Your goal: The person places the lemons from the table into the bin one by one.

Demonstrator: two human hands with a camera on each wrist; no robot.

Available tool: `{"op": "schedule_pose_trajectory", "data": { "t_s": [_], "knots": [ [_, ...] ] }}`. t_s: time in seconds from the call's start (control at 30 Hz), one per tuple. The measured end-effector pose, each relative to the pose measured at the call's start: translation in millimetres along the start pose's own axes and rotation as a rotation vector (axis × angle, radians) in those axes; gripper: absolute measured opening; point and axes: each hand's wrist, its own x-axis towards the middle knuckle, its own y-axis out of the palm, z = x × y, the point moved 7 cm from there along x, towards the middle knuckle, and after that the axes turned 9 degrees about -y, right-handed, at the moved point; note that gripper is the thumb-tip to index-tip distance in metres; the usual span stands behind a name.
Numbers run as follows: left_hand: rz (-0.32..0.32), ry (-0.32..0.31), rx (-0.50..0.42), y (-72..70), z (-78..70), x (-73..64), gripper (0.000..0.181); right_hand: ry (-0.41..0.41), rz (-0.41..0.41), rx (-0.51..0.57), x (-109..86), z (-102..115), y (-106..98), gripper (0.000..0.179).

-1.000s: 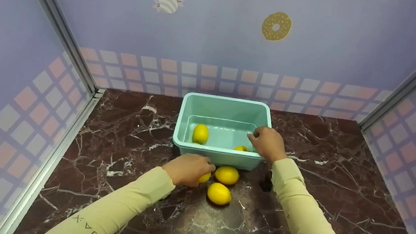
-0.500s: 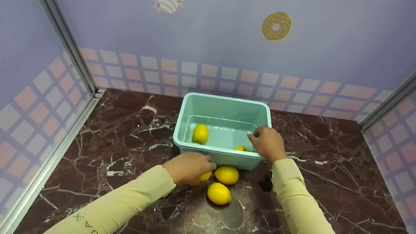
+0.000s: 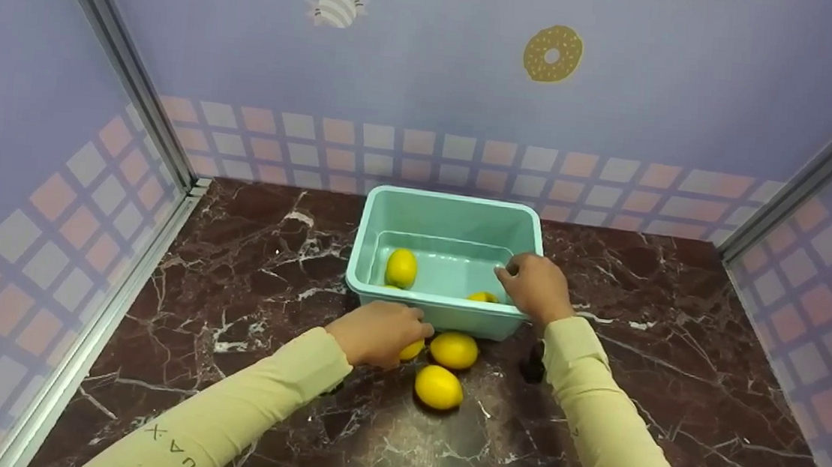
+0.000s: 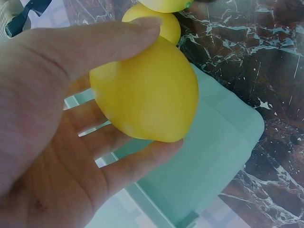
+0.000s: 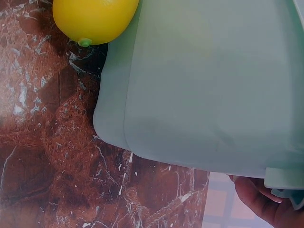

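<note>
in front of the tub (image 3: 439, 317), the left hand (image 3: 377, 333) holds a lemon (image 4: 147, 95) near two more lemons (image 3: 439, 387); the right hand (image 3: 538, 285) grips the tub's right side.

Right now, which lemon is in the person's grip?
In the head view, the leftmost lemon outside the green bin: the left hand holds it, while neither hand grips the other lemons.

Left sleeve (image 3: 235, 406), between 7 and 8 o'clock in head view, was pale yellow, creased, with dark capitals (image 3: 176, 446); X, A, U were legible. Right sleeve (image 3: 610, 423), between 4 and 5, matched, bore one small dark mark (image 3: 576, 432). Both ended in wide cuffs (image 3: 318, 364). Left wrist view, 10 o'clock: dark blue fitting (image 4: 18, 23) showed against beige fabric (image 4: 12, 9).
</note>
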Motion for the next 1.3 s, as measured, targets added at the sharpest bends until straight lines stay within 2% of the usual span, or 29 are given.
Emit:
{"op": "schedule_pose_trajectory", "data": {
  "t_s": [0.4,0.77,1.3],
  "knots": [
    [-0.002,-0.001,-0.007,-5.6,-0.8,0.7,0.037,-0.001,0.007,0.001,0.0,0,0,0.034],
    [-0.008,0.025,0.058,-13.3,-4.7,1.4,0.034,0.001,0.010,-0.011,1.2,-1,2,0.034],
    [0.009,0.033,0.082,-17.6,-9.0,1.4,0.036,0.001,0.010,-0.005,0.5,0,1,0.033]
  ]
}}
